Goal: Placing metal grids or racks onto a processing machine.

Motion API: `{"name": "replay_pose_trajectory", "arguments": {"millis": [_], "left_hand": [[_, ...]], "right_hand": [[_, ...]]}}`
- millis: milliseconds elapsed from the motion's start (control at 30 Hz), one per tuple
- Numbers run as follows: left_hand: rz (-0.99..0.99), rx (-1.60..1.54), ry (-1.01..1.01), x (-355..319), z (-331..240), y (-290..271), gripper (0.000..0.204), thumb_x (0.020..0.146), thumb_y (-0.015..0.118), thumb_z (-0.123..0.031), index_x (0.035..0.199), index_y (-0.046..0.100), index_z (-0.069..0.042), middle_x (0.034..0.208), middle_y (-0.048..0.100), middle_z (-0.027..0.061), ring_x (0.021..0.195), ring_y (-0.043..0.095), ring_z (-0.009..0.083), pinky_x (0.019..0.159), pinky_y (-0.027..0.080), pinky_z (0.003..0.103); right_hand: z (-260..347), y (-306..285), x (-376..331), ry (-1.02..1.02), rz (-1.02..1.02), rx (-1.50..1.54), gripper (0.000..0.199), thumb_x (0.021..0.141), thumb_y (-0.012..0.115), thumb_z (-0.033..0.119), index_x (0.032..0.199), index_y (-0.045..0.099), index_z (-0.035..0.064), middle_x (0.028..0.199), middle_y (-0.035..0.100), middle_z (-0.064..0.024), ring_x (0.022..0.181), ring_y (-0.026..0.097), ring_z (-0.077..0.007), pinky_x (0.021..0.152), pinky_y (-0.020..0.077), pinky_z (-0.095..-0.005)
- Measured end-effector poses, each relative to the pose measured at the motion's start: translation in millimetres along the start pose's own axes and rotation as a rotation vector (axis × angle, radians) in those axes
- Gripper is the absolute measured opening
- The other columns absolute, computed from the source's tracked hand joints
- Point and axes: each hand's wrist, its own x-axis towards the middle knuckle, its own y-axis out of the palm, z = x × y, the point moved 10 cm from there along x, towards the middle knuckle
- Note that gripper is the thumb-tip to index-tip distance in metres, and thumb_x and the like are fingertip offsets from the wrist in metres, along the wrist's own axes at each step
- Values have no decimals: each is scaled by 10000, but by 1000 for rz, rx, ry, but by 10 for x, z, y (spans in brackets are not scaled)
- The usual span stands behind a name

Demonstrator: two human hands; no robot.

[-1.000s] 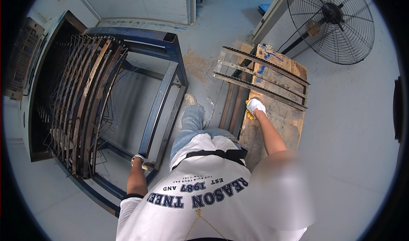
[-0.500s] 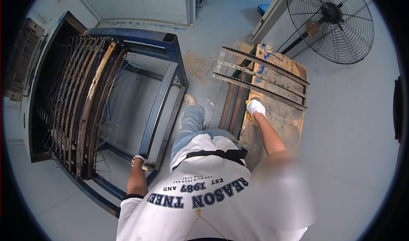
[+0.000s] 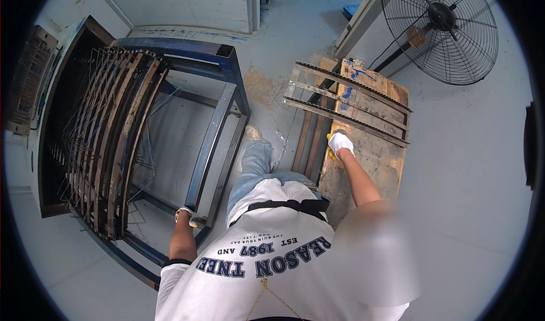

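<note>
My left hand (image 3: 184,213), in a glove, rests at the near end of a blue metal frame (image 3: 211,145); its fingers are mostly hidden. Beside it, inside the frame, stands a rack of rusty curved bars (image 3: 117,145) with thin wires sticking out, half in a dark wall opening. My right hand (image 3: 341,144), in a white glove with yellow fingers, is curled over the left edge of a worn wooden board (image 3: 369,170). Just beyond it, a notched metal rack (image 3: 363,106) of long toothed strips lies across the board, its left end overhanging.
A large black fan (image 3: 440,23) stands at the far right. Two brown metal bars (image 3: 307,145) run along the board's left side. A wall panel (image 3: 28,79) is at the far left. My shoe (image 3: 254,133) is on the grey floor between frame and board.
The curved bars and wires in the left rack have shifted, and the light-coloured bar is no longer in the same place. Both my hands and the notched rack stay where they were.
</note>
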Motion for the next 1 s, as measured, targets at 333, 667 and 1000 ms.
{"name": "replay_pose_trajectory", "arguments": {"millis": [333, 667, 1000], "left_hand": [[-25, 57, -17, 231, 62, -14, 285, 684, 507, -392, 898, 544, -208, 945, 556, -4, 881, 506, 122, 768, 390, 302], [-47, -72, -87, 127, 61, -82, 347, 657, 486, -456, 929, 532, -245, 1041, 510, -15, 957, 474, 131, 810, 371, 300], [6, -8, -39, 258, 133, -20, 319, 663, 548, -397, 922, 537, -210, 972, 547, -16, 906, 495, 101, 790, 380, 288]], "right_hand": [[149, -100, -115, -81, -24, -48, 344, 755, 410, 335, 836, 585, 50, 886, 550, -165, 841, 523, -326, 693, 418, -366], [147, -155, -161, -58, -43, -32, 360, 760, 409, 349, 853, 579, 45, 895, 546, -167, 850, 517, -330, 697, 416, -362], [51, -32, -38, -50, -26, -16, 356, 750, 423, 345, 853, 579, 42, 900, 546, -168, 851, 518, -332, 698, 416, -361]]}}
